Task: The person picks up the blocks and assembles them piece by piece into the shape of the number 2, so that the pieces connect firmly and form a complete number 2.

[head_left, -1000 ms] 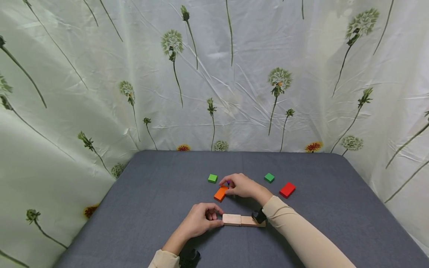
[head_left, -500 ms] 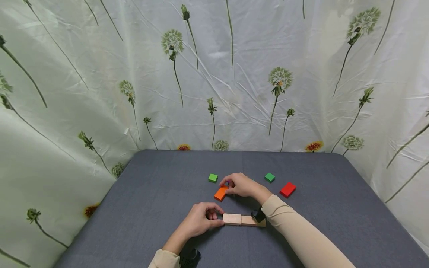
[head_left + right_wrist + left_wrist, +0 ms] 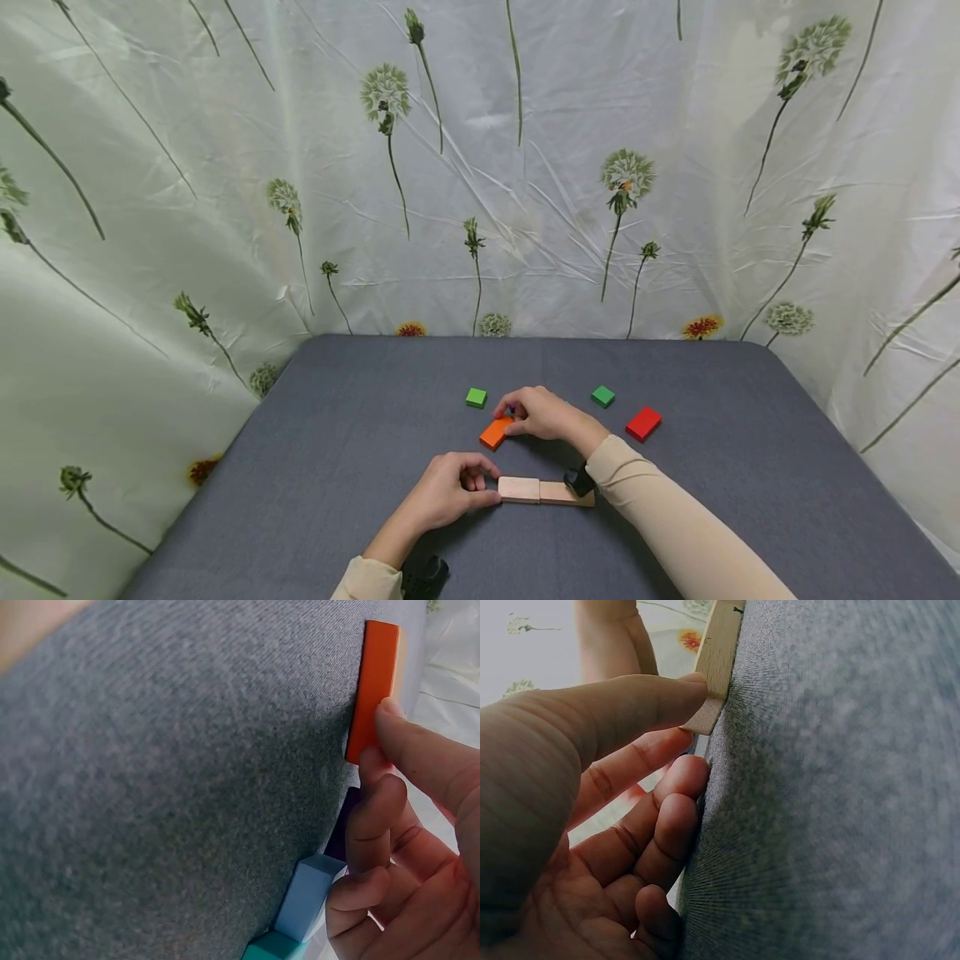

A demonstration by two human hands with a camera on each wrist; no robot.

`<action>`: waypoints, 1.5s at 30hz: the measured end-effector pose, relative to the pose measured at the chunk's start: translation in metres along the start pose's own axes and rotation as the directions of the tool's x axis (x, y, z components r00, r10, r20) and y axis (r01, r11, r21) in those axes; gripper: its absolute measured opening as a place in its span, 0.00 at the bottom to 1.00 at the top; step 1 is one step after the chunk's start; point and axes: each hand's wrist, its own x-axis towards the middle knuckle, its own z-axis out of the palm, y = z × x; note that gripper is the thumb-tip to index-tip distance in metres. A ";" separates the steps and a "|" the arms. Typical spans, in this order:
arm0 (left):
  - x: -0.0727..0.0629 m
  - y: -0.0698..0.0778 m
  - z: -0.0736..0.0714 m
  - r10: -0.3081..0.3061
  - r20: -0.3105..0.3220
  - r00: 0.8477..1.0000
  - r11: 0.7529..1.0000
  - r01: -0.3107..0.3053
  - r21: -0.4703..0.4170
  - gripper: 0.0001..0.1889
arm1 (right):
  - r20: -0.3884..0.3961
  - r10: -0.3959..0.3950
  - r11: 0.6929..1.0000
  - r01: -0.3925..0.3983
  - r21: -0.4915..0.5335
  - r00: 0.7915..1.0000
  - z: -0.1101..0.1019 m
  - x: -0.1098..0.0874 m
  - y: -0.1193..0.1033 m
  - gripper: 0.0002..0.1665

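My left hand [image 3: 441, 497] pinches the near-left end of a plain wooden block [image 3: 519, 489] between thumb and index finger; its other fingers are curled by the cloth. A second plain wooden block [image 3: 557, 493] continues the row end to end, partly hidden under my right wrist. Farther back, my right hand [image 3: 546, 417] holds one end of an orange block [image 3: 493, 434] lying on the table, its thumb [image 3: 420, 746] against the side. Beneath that hand's curled fingers, in the right wrist view, lie a dark purple block [image 3: 341, 826], a light blue block [image 3: 307, 898] and a teal block [image 3: 276, 946].
On the grey cloth-covered table [image 3: 360, 433], a light green block [image 3: 476, 398] lies behind the orange one. A darker green block [image 3: 603, 397] and a red block [image 3: 643, 425] are off to the right. A floral curtain [image 3: 525, 208] hangs along the back and sides.
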 end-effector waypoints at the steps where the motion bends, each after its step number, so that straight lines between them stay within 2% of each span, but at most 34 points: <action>1: 0.000 0.000 0.000 0.003 0.000 1.000 1.000 -0.003 -0.001 0.10 | -0.003 0.001 1.000 -0.001 -0.005 1.000 0.000 -0.001 0.000 0.13; 13: 0.000 0.000 0.000 -0.007 0.002 1.000 1.000 0.007 -0.002 0.09 | 0.000 0.081 0.996 -0.081 -0.023 0.997 -0.001 -0.008 0.002 0.12; 21: -0.001 0.002 0.001 -0.022 0.003 1.000 1.000 0.022 -0.002 0.10 | -0.014 0.062 0.998 -0.061 0.025 0.998 0.000 -0.017 0.007 0.11; 30: -0.001 0.001 0.001 -0.010 -0.001 1.000 1.000 0.010 -0.002 0.09 | -0.010 0.076 0.996 -0.076 0.047 0.997 0.001 -0.023 0.012 0.11; 45: -0.001 0.000 0.001 -0.008 -0.003 1.000 1.000 0.008 -0.010 0.10 | -0.007 0.047 0.994 -0.047 0.097 0.999 0.003 -0.034 0.013 0.11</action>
